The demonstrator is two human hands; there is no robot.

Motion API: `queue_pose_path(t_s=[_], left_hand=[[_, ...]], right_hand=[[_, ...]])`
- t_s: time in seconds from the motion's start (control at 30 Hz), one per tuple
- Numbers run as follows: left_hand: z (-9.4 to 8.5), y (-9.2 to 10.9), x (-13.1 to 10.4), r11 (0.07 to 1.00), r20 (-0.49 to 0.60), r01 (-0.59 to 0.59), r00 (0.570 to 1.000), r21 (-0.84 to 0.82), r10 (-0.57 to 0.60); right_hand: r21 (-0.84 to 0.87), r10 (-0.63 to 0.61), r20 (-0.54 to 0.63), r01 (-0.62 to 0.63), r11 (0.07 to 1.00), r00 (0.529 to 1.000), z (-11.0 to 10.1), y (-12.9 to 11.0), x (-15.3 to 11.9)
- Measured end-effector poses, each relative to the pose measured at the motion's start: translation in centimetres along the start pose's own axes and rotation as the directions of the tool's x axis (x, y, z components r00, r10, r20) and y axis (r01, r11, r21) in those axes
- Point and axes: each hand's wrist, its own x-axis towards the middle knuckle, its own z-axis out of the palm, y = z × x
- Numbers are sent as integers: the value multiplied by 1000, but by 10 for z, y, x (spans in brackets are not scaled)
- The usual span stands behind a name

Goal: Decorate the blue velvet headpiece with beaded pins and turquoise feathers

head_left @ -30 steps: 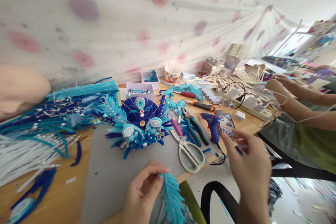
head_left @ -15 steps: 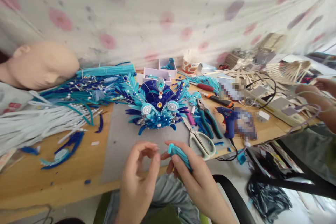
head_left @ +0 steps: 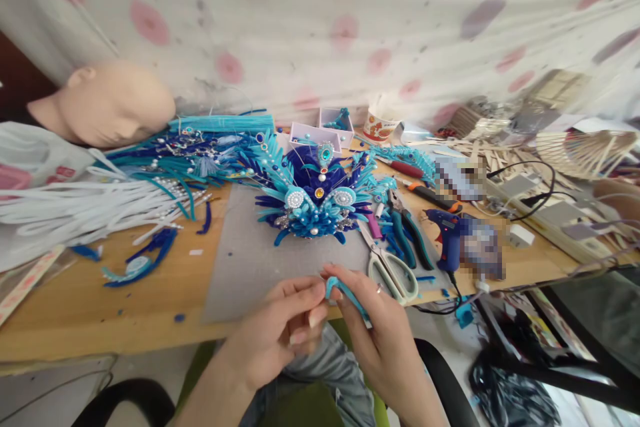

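Over the table's front edge, my right hand (head_left: 377, 320) grips a bent piece of light-blue chenille stem (head_left: 356, 304) between thumb and fingers. My left hand (head_left: 280, 320) is closed at the curled end of that piece, its thumb and fingertips pressed together there. Part of the chenille is hidden by the fingers. Beyond both hands, a blue and turquoise headdress (head_left: 315, 210) with pearls and gems stands on a grey mat (head_left: 237, 260). White-handled scissors (head_left: 393, 273) lie just past my right hand.
Pliers (head_left: 407, 230) and a blue glue gun (head_left: 445, 237) lie to the right, with a power strip (head_left: 545, 213) beyond. White chenille stems (head_left: 100, 207) and a mannequin head (head_left: 113, 103) are on the left. Small boxes (head_left: 315, 138) and a paper tub (head_left: 380, 125) stand behind. Another person's arm (head_left: 620, 200) shows at right.
My left hand has come across to the chenille piece and closed at its end; before, its fingers were apart from it. The view has swung left. The other person's arm shows less.
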Motion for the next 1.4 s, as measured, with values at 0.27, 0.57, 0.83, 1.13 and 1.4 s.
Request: queue_pose_path(t_s=[0.27, 0.57, 0.83, 1.13, 1.4], left_hand=[[-2, -6, -11, 690, -144, -338, 829, 639, 540], [-22, 22, -24, -914, 896, -104, 269, 393, 355], [-24, 35, -35, -318, 496, -390, 556, 864, 667], [-17, 23, -29, 995, 36, 57, 998, 85, -60], [-20, 22, -28, 964, 120, 175, 981, -199, -153]], right_hand=[[-167, -86, -15, 83, 983, 996, 2, -9, 3], [81, 149, 54, -153, 985, 987, 13, -26, 8], [115, 44, 36, -48, 992, 998, 17, -27, 12], [-168, -161, 1, 159, 973, 987, 21, -16, 12], [-226, -174, -1, 169, 959, 985, 20, -19, 10]])
